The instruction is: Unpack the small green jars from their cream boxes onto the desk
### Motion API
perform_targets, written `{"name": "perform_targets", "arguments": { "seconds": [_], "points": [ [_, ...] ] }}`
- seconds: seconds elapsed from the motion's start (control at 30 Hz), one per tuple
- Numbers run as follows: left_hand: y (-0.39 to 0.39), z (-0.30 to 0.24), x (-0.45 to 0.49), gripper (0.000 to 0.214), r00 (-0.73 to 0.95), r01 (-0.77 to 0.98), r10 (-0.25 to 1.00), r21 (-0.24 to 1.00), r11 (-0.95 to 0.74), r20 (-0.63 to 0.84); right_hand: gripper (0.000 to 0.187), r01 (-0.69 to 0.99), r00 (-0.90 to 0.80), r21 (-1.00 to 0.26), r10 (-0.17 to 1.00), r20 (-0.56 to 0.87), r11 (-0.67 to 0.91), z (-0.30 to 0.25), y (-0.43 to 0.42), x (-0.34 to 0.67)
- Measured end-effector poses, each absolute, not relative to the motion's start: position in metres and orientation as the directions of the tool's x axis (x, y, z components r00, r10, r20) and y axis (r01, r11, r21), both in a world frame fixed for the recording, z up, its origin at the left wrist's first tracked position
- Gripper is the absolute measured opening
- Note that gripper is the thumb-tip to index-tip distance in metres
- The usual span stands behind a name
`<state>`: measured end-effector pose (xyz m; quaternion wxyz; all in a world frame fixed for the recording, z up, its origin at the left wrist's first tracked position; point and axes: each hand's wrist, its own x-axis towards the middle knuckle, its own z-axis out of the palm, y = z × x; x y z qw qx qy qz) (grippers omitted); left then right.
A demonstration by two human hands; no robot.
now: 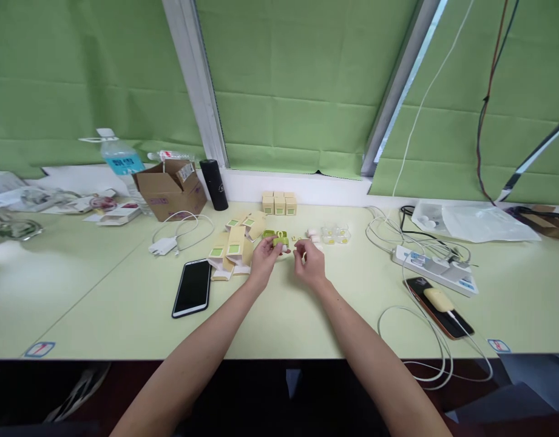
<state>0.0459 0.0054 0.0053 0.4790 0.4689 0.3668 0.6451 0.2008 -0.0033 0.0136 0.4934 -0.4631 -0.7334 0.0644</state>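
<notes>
In the head view, the left hand [263,261] is clamped on a small green piece [280,241], held at the fingertips above the middle of the table [283,328], with a white bit showing at its lower edge. The right hand [310,262] is just beside it, fingers curled and thumb and forefinger drawn near each other; I cannot tell whether anything is pinched between them. Another bit of green [269,233] shows right behind the left hand, and some tiny yellow-green parts [294,238] lie between the two hands, just beyond the fingertips. Past the right hand are pale pink pieces [312,233], and next to them a clear plastic tray [336,234] with yellow spots in it. To the left of the left hand lies a cluster of cream cartons [236,243] with green labels, some with open ends, near a dark-screened phone [192,287]. A neat group of small boxes [279,204] stands by the wall, behind the green piece. Farther left are a white charger [163,246], a black flask [214,185], an open cardboard box [170,191] and a large water bottle [123,161]. On the right, a power strip [436,271] lies among cables, with a yellow case [438,299] resting on a second phone [459,325] just in front of it.
</notes>
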Motion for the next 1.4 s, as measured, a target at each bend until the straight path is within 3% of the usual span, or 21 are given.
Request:
{"name": "perform_targets", "arguments": {
  "seconds": [0.3,0.5,0.63,1.07,1.4],
  "points": [
    [0.003,0.010,0.050,0.059,-0.138,-0.216,0.960,0.938,-0.271,0.245,0.026,0.645,-0.274,-0.324,0.606,0.747,0.692,0.012,-0.007,0.197],
    [-0.004,0.011,0.050,0.057,-0.132,-0.032,0.918,0.924,-0.382,0.375,0.030,0.556,-0.254,-0.378,0.584,0.771,0.740,0.013,-0.003,0.203],
    [-0.011,0.014,0.050,0.043,-0.154,0.112,0.855,0.869,-0.483,0.495,0.026,0.523,-0.219,-0.425,0.598,0.771,0.739,0.017,-0.003,0.207],
    [-0.002,0.008,0.045,0.042,0.017,-0.047,0.910,0.909,-0.414,0.415,0.021,0.520,-0.224,-0.330,0.499,0.837,0.788,0.013,0.004,0.207],
    [0.002,0.010,0.043,0.049,-0.089,-0.288,0.984,0.942,-0.174,0.155,0.033,0.527,-0.340,-0.326,0.546,0.766,0.785,0.013,-0.002,0.206]
  ]
}}
